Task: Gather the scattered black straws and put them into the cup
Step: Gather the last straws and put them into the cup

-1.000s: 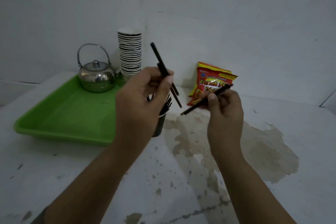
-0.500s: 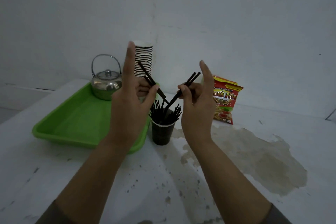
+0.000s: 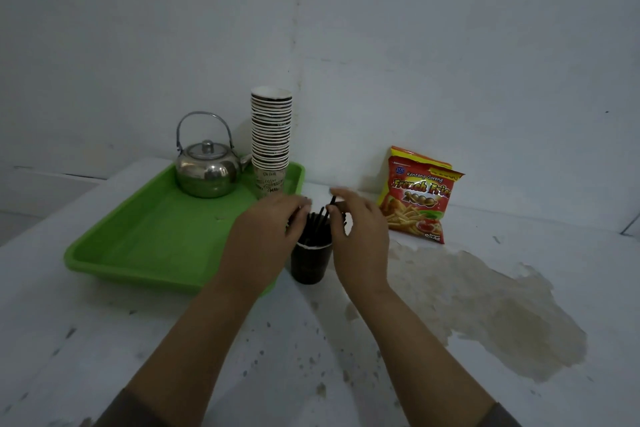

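Note:
A dark paper cup [image 3: 309,265] stands on the white table beside the tray's near right corner, with several black straws [image 3: 316,226] upright in it. My left hand [image 3: 265,232] is at the cup's left, its blurred fingertips curled against the straws; whether it grips one is hidden. My right hand [image 3: 358,230] is at the cup's right, with thumb and fingers pinched on a straw whose tip sticks up just above them. Both hands hover just above the cup's rim.
A green tray [image 3: 145,239] on the left holds a steel kettle [image 3: 207,168] and a tall stack of paper cups [image 3: 271,135]. A red snack bag [image 3: 419,198] leans on the wall at the right. A brownish stain [image 3: 491,308] spreads over the table at the right.
Both hands came down from chest height to the cup's rim, and the straws they held high now stand in the cup. The view has pulled back and shifted.

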A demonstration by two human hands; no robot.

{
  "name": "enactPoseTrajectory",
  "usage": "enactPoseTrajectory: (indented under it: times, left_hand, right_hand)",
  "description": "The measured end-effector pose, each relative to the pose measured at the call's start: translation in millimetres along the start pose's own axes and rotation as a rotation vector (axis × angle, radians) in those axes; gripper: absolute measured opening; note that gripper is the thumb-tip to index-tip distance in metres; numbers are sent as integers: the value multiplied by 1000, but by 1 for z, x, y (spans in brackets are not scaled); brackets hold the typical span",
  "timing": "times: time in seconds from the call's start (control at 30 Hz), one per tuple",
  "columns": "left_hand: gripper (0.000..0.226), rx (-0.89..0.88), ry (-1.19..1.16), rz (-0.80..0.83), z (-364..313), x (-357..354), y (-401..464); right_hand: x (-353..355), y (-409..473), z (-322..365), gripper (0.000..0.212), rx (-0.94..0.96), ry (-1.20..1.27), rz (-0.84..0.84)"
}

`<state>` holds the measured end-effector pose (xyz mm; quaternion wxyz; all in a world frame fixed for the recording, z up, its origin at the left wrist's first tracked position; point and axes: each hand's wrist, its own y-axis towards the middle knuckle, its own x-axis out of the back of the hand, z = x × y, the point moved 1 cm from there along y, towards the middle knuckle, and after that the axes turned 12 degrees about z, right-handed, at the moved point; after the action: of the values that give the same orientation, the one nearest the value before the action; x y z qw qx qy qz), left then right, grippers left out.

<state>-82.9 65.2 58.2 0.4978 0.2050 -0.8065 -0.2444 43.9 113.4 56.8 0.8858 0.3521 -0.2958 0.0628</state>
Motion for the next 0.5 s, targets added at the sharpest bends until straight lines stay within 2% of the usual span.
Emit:
enactPoseTrajectory:
  times: [0.1,0.2,0.33,0.43,0.5]
  left_hand:
    - [42,-9,81,44,9,-15,-2]
    - [45,-20,-1,34,8,-19,-2]
    - [50,144,-292,-80,-4,-25,-8]
    - [64,315,-601,-63,-21,-38,-17]
    - [75,355,-716,-52,-33,-48,-22]
  right_hand:
    - [-2,-4,-4,21,28,-76,-16]
    - [-1,-6,-3,22,28,-32,13]
    - [0,-15,-2,32,-90,224,65]
    - [-7,-30,-4,44,-262,493,35]
    - [-14,-41,-6,49,-352,621,45]
